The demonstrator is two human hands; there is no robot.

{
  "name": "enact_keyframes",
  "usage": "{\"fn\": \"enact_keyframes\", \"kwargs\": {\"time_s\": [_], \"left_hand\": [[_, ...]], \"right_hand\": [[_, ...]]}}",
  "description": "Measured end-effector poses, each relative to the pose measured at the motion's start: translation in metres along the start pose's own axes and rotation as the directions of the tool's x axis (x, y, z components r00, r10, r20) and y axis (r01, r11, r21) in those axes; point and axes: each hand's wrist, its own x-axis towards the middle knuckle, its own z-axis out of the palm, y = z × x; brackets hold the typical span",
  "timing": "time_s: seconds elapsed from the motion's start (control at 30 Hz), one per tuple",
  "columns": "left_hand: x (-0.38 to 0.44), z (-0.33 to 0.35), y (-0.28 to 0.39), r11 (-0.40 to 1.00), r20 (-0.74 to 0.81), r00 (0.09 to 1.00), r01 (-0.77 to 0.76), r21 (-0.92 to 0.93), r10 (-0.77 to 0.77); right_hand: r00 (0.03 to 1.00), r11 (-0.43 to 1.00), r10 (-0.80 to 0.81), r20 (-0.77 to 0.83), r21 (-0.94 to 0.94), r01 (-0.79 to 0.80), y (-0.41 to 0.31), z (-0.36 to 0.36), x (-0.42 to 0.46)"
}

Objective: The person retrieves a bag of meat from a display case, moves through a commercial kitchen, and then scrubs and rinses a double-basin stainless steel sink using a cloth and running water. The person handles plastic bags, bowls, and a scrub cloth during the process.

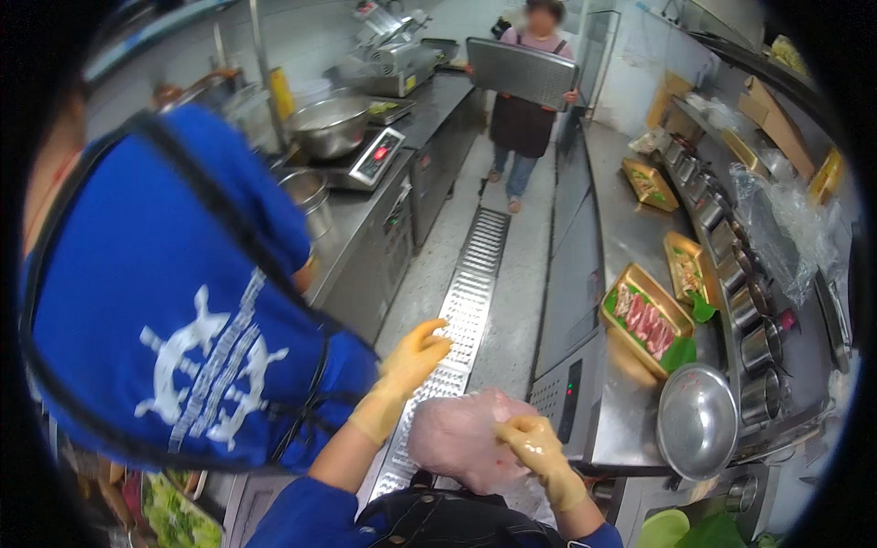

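Observation:
My right hand [526,438], in a yellow rubber glove, is closed on the upper right edge of a clear plastic bag of pale pink meat [459,435]. The bag hangs in front of my apron, above the floor drain. My left hand [421,349], gloved the same way, is raised beyond the bag to the upper left, with its fingers apart and nothing in them. A metal floor grate [466,301] runs below it. What exactly is in the bag cannot be told.
A co-worker in a blue shirt [171,274] stands close at left. Another person [524,130] in the aisle holds a perforated metal tray [522,72]. On the right counter are a gold tray of sliced meat [620,329] and a steel bowl [697,421]; a digital scale [370,161] stands left.

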Motion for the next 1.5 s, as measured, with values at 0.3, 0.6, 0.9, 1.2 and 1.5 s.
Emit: {"fn": "enact_keyframes", "kwargs": {"time_s": [0.3,0.6,0.9,1.2,1.5], "left_hand": [[0.095,-0.055,-0.005,0.992,-0.397,0.917,-0.083,-0.090,0.041],[0.182,-0.099,-0.036,0.954,-0.543,0.787,0.197,-0.225,-0.291],[0.505,0.097,0.054,0.831,0.568,0.791,0.461,-0.311,-0.226],[0.731,0.271,0.112,0.849,0.776,0.522,0.527,0.033,-0.354],[0.934,0.410,0.157,0.841,0.719,0.541,0.529,0.112,-0.436]], "right_hand": [[0.937,0.937,-0.333,0.105,0.145,0.317,-0.088,-0.067,0.181],[0.910,0.797,-0.414,0.000,0.484,0.362,-0.189,-0.186,0.333],[0.896,0.735,-0.250,-0.368,0.530,0.423,-0.241,-0.344,0.392],[0.714,0.721,-0.104,-0.692,0.442,0.534,-0.223,-0.506,0.501],[0.472,0.785,0.339,-0.814,0.521,0.336,-0.164,-0.614,0.596]]}}
